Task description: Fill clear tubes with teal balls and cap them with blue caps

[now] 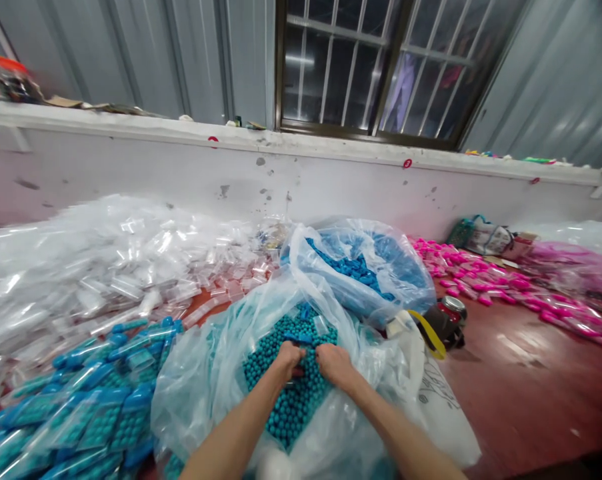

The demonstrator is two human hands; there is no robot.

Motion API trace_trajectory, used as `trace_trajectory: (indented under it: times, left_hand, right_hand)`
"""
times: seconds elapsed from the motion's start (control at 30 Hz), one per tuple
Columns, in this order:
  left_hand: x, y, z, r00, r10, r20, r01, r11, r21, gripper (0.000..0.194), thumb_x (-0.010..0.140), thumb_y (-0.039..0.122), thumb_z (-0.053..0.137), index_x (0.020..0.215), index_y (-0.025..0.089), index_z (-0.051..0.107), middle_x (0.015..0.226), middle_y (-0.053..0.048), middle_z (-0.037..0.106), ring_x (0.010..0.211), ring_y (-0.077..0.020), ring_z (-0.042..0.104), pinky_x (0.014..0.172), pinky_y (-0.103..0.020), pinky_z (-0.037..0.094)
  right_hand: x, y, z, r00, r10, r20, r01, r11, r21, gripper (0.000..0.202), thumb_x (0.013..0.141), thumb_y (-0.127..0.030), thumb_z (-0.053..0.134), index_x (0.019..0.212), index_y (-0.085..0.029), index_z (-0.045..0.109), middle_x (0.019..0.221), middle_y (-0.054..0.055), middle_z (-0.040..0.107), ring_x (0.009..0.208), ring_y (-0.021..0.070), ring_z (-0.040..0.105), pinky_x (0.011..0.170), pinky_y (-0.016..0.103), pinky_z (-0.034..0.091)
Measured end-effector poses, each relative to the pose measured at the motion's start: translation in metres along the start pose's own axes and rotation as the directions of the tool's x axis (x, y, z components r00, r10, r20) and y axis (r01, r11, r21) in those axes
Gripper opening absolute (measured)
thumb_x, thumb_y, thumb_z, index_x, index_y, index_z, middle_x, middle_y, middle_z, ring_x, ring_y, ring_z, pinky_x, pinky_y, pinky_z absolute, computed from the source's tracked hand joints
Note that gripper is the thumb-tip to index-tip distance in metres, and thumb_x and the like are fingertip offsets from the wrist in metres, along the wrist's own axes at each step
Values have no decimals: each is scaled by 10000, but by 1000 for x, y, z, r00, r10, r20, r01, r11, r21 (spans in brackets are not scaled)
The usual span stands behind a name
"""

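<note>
Both my hands are over an open clear plastic bag (205,360) full of small teal balls (291,410). My left hand (287,363) is closed, its fingers curled at a blue plastic cap (299,337). Close beside it, my right hand (333,363) is closed too, knuckles up, low over the balls. A bit of clear plastic (323,325) shows just beyond its fingertips. What the right fingers hold is hidden. Filled clear packs with blue caps (101,413) are heaped to the left of the bag.
Behind lies another bag of blue caps (355,267). Empty clear sleeves (131,267) pile up at the left. Pink pieces (485,273) spread over the red table (541,380) at the right. A dark jar with a metal lid (451,313) stands near a white printed sack (443,420).
</note>
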State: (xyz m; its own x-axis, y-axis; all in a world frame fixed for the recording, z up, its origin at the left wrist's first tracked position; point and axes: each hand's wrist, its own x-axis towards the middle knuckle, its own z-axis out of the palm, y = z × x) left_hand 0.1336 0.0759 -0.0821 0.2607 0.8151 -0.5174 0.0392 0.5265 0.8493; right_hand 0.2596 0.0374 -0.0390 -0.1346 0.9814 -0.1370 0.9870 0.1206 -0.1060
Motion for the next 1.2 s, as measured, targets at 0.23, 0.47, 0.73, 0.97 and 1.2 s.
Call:
trace_trajectory:
  times: [0.23, 0.47, 0.73, 0.97, 1.2]
  left_hand:
    - [-7, 7, -18, 994, -52, 101, 69, 983, -171, 244, 815, 264, 512, 1038, 184, 454, 686, 40, 537, 522, -111, 559, 536, -261, 465]
    - [-24, 2, -27, 994, 16, 107, 11, 969, -248, 332, 710, 294, 600, 963, 201, 407, 592, 67, 497, 433, -114, 534, 459, -227, 419]
    - [-52, -7, -57, 995, 59, 77, -37, 963, -268, 258, 751, 315, 552, 905, 184, 392, 644, 26, 564, 496, -127, 591, 460, -211, 412]
    - [-63, -6, -63, 988, 110, 113, -71, 950, -304, 275, 753, 357, 569, 894, 183, 409, 636, 26, 572, 443, -109, 572, 384, -177, 341]
    - [-86, -9, -72, 962, 212, 174, -135, 917, -376, 362, 708, 386, 623, 906, 187, 394, 651, 11, 596, 440, -103, 561, 363, -167, 307]
  right_hand:
    - [3, -3, -22, 993, 27, -115, -24, 999, 26, 320, 874, -132, 284, 1056, -192, 540, 1010, 88, 608, 929, 201, 572, 726, 278, 397]
    - [30, -9, -16, 979, -145, -145, 164, 978, 129, 378, 847, -142, 392, 1218, -168, 460, 1144, 80, 558, 1053, 160, 516, 861, 229, 362]
    - [35, -16, -5, 979, -190, -76, 197, 976, 96, 249, 864, -176, 382, 991, -181, 597, 967, 60, 627, 940, 164, 559, 773, 234, 377]
    - [22, -26, -13, 976, -201, -82, 203, 979, 8, 331, 888, -161, 315, 1147, -216, 514, 1013, 74, 577, 878, 172, 555, 696, 248, 377]
    - [4, -41, -8, 911, -407, 67, 409, 871, -271, 272, 874, -156, 368, 823, -198, 632, 920, 90, 575, 833, 206, 545, 620, 268, 372]
